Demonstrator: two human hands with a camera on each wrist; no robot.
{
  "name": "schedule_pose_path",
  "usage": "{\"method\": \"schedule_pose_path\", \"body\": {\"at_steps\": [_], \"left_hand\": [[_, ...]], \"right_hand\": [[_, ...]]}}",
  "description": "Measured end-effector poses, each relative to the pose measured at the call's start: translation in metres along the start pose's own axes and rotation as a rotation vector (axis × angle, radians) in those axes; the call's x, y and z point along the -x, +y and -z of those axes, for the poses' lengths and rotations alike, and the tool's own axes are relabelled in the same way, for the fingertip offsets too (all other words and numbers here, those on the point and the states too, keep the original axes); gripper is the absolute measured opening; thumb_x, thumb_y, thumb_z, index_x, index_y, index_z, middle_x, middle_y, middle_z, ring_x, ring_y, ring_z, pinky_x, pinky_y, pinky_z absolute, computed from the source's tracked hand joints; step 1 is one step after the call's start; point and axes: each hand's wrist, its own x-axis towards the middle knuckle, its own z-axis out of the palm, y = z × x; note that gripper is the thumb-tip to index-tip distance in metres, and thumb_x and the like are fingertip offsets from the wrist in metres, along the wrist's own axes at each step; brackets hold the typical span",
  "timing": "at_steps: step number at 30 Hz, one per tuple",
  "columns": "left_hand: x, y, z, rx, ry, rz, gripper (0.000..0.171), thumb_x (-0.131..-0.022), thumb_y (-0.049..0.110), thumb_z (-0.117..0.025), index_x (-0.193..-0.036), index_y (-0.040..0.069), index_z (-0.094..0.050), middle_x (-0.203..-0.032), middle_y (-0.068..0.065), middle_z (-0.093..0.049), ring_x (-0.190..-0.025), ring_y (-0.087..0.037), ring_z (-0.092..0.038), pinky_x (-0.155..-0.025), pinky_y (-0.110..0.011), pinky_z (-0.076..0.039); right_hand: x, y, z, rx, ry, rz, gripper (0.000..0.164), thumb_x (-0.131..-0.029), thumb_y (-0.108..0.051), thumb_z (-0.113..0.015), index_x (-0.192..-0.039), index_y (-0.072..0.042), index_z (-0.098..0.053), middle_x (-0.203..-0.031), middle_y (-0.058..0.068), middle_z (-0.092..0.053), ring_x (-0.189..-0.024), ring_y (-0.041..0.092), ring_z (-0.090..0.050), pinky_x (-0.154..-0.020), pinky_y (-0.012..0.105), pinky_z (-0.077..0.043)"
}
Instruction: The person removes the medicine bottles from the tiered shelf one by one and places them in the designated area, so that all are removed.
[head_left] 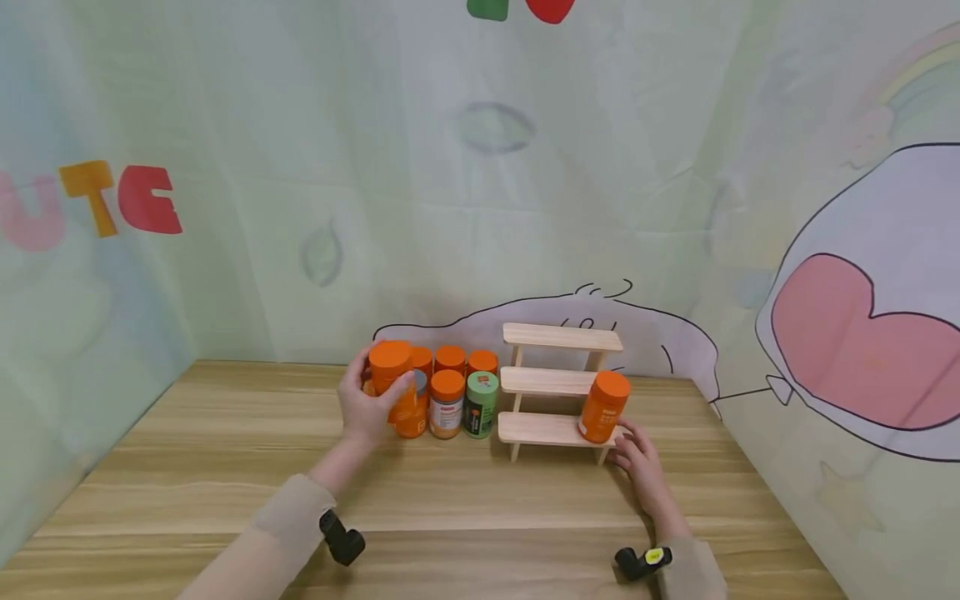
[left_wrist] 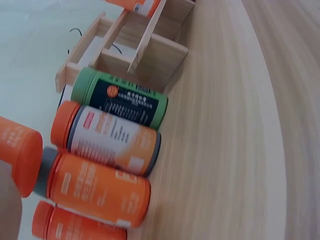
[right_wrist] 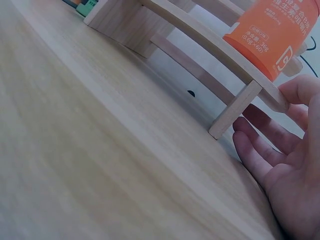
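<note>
My left hand grips an orange bottle with an orange lid, held up in front of the row of bottles at its left end. In the left wrist view only part of that bottle shows at the left edge. My right hand is at the right end of the lowest step of a small three-tier wooden rack. Its fingers are loosely bent, right at the step's end and by the leg. Another orange bottle stands on that step, close above the right hand.
Left of the rack, several bottles stand in two rows on the wooden table. In front are a green one, a white-labelled one and an orange one with a grey lid. A printed cloth hangs behind.
</note>
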Motion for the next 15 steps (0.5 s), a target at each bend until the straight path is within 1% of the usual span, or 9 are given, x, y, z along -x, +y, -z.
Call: {"method": "schedule_pose_path", "body": {"at_steps": [1,3,5,7,9,10,11,15], "left_hand": [[0.0,-0.001,0.002,-0.004,0.009,-0.007,0.056,-0.074,-0.005,-0.073,-0.126,-0.015,-0.054,-0.105,0.027,-0.058,-0.091,0.009,-0.052,-0.081,-0.009,-0.043],[-0.001,-0.003,0.007,-0.027,0.024,-0.022,0.056,-0.073,-0.006,-0.073,-0.125,-0.016,-0.054,-0.106,0.025,-0.058,-0.09,0.01,-0.052,-0.081,-0.01,-0.042],[-0.003,-0.007,0.01,-0.048,0.034,-0.023,0.056,-0.072,-0.007,-0.074,-0.124,-0.017,-0.054,-0.108,0.012,-0.062,-0.09,0.011,-0.051,-0.08,-0.01,-0.042],[-0.004,-0.01,0.013,-0.075,0.034,-0.011,0.057,-0.072,-0.008,-0.074,-0.125,-0.016,-0.054,-0.109,-0.006,-0.065,-0.09,0.011,-0.05,-0.08,-0.01,-0.041],[-0.004,-0.014,0.015,-0.101,0.031,0.007,0.058,-0.073,-0.007,-0.076,-0.126,-0.015,-0.055,-0.111,-0.021,-0.065,-0.091,0.011,-0.049,-0.08,-0.011,-0.041],[-0.004,-0.015,0.016,-0.113,0.029,0.018,0.058,-0.073,-0.007,-0.076,-0.126,-0.015,-0.055,-0.113,-0.027,-0.063,-0.091,0.011,-0.049,-0.079,-0.011,-0.041],[-0.004,-0.017,0.016,-0.123,0.029,0.031,0.058,-0.074,-0.006,-0.077,-0.127,-0.014,-0.055,-0.114,-0.03,-0.063,-0.091,0.011,-0.048,-0.079,-0.012,-0.041],[-0.005,-0.045,0.019,-0.172,0.049,0.102,0.061,-0.074,0.003,-0.082,-0.129,-0.006,-0.057,-0.118,-0.025,-0.064,-0.093,0.006,-0.05,-0.078,-0.017,-0.041]], "right_hand": [[0.0,0.0,0.0,0.001,-0.002,0.003,0.044,-0.101,-0.009,-0.04,-0.142,0.007,-0.033,-0.126,0.015,-0.038,-0.087,0.001,-0.057,-0.078,0.017,-0.053],[-0.001,0.0,0.0,0.0,0.001,0.01,0.045,-0.101,-0.009,-0.04,-0.141,0.007,-0.034,-0.124,0.014,-0.04,-0.087,0.001,-0.058,-0.078,0.018,-0.053],[-0.002,0.001,0.0,-0.004,0.002,0.013,0.043,-0.101,-0.009,-0.04,-0.141,0.007,-0.035,-0.121,0.012,-0.042,-0.087,0.001,-0.059,-0.078,0.018,-0.053],[-0.002,0.001,0.001,-0.001,0.005,0.017,0.043,-0.101,-0.009,-0.041,-0.141,0.007,-0.035,-0.119,0.011,-0.044,-0.087,0.001,-0.059,-0.078,0.018,-0.054],[-0.002,0.0,0.001,-0.001,0.007,0.011,0.043,-0.101,-0.008,-0.04,-0.141,0.006,-0.036,-0.119,0.011,-0.045,-0.088,0.001,-0.06,-0.078,0.018,-0.054],[-0.003,0.0,0.001,0.003,0.006,0.001,0.043,-0.101,-0.008,-0.04,-0.141,0.005,-0.036,-0.121,0.012,-0.045,-0.088,0.001,-0.06,-0.079,0.018,-0.053],[-0.003,0.0,0.001,0.009,0.007,-0.006,0.043,-0.101,-0.009,-0.04,-0.142,0.005,-0.035,-0.123,0.013,-0.044,-0.088,0.001,-0.059,-0.079,0.018,-0.053],[-0.002,0.0,0.001,0.017,0.007,-0.03,0.044,-0.101,-0.009,-0.039,-0.143,0.003,-0.035,-0.13,0.016,-0.041,-0.088,0.0,-0.059,-0.08,0.018,-0.053]]}}
